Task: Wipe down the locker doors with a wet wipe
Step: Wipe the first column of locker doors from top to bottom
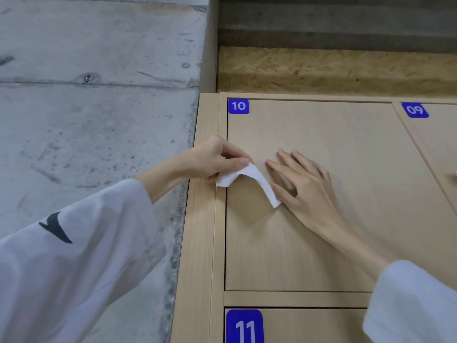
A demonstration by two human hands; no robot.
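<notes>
Concrete wall [99,95] is seen beside wooden locker door 10 [321,231]. Wet wipe [249,180], arched left-to-right, is pinched by left hand [212,157]; right hand [304,184], fingers straight, pins its other end.

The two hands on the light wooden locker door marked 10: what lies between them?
In the head view, a white folded wet wipe arches between them. The left hand pinches one end; the right hand touches the other against the light wooden locker door.
</notes>
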